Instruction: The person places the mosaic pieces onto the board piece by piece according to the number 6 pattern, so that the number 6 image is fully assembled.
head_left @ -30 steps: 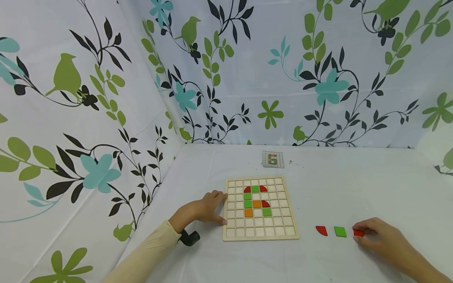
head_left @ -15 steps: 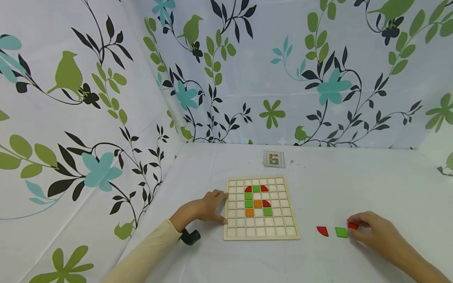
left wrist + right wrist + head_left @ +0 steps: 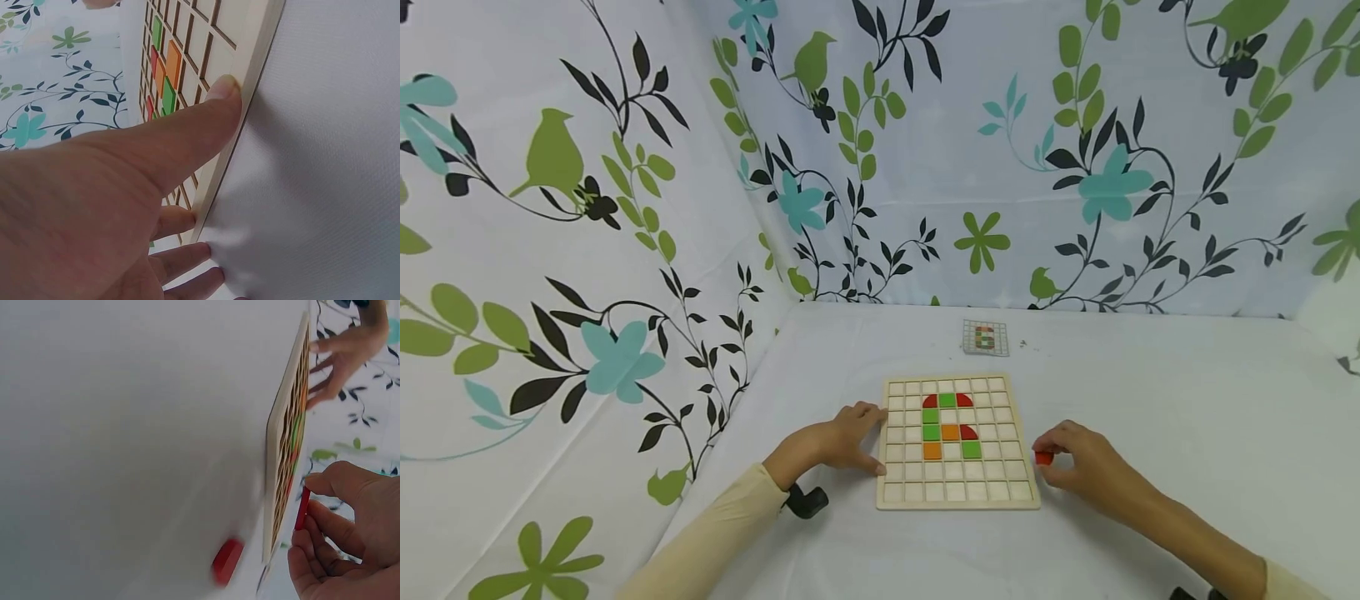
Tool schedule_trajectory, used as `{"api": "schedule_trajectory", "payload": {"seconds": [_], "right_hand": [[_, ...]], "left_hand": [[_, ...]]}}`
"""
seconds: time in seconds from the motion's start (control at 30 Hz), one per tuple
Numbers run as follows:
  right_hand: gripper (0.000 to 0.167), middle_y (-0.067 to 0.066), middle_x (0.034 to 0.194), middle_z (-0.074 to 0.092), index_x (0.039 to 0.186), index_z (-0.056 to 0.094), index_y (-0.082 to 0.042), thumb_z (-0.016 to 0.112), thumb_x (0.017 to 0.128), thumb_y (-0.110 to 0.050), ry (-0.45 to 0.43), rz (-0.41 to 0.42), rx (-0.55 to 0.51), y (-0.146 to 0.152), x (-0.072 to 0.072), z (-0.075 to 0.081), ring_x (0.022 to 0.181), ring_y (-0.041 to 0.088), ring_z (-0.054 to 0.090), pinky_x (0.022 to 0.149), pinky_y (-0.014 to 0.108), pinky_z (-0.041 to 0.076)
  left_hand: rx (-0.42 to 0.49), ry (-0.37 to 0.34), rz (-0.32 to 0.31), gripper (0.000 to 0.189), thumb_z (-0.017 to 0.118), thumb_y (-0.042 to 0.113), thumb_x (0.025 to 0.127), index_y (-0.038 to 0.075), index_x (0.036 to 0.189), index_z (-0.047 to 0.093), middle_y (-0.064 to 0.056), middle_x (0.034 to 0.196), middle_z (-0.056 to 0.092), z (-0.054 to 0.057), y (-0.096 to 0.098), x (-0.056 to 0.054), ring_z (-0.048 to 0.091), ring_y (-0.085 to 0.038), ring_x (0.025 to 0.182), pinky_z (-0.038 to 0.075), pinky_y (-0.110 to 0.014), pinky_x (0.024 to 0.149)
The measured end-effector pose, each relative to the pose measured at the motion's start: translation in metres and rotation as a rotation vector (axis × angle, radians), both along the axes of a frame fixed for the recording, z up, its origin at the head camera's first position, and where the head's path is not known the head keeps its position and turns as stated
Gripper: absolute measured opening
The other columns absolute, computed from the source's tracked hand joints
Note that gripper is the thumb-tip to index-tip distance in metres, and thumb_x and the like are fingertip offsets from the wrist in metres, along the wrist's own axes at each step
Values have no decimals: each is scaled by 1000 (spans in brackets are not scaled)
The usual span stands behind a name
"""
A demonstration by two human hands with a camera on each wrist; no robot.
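Note:
My left hand (image 3: 831, 442) rests at the left edge of a pale wooden grid board (image 3: 906, 493), thumb and fingertips touching its rim. In the left wrist view, the thumb (image 3: 187, 134) lies on the frame, with the other fingers spread further along the edge. Red, green and orange tiles sit in several of the board's cells. Just right of the board, my right hand (image 3: 1093, 467) pinches a red tile (image 3: 1043, 457) between thumb and fingers. In the right wrist view that red tile (image 3: 303, 507) stands on edge in the fingertips, apart from the board.
Behind the board lies a small pattern card (image 3: 986, 337) with a gridded coloured figure. A loose red piece (image 3: 227, 561) lies on the white cloth in the right wrist view; my right hand hides that spot from the head view. A patterned curtain (image 3: 880, 167) hangs behind the table.
My right hand has carried the red tile leftward to the board's right side. It now covers the spot where the loose red and green tiles showed. My left hand stays in place.

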State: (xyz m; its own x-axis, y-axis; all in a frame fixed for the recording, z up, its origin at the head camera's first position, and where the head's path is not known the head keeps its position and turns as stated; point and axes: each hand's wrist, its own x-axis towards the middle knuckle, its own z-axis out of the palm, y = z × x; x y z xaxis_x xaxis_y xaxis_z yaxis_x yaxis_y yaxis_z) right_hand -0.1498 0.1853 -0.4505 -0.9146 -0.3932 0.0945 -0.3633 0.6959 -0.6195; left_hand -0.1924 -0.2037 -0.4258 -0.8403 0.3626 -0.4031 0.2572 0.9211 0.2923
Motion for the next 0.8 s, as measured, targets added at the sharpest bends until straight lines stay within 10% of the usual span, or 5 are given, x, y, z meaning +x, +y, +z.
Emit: {"api": "schedule_trajectory", "payload": {"seconds": [0.43, 0.8], "right_hand": [[15, -5, 98, 64, 101, 76, -9, 83, 88, -9, 11, 165, 27, -72, -11, -2, 92, 13, 57, 86, 31, 58], [16, -4, 102, 66, 105, 78, -10, 84, 90, -12, -9, 220, 49, -77, -11, -6, 100, 15, 63, 92, 37, 58]], "left_hand": [[-19, 5, 2, 95, 84, 47, 90, 14, 164, 34, -10, 167, 34, 0, 1, 0, 32, -31, 154, 37, -50, 122], [-25, 18, -3, 94, 84, 48, 90, 14, 163, 35, -10, 166, 35, -2, 1, -1, 33, -31, 154, 38, -50, 122]]}}
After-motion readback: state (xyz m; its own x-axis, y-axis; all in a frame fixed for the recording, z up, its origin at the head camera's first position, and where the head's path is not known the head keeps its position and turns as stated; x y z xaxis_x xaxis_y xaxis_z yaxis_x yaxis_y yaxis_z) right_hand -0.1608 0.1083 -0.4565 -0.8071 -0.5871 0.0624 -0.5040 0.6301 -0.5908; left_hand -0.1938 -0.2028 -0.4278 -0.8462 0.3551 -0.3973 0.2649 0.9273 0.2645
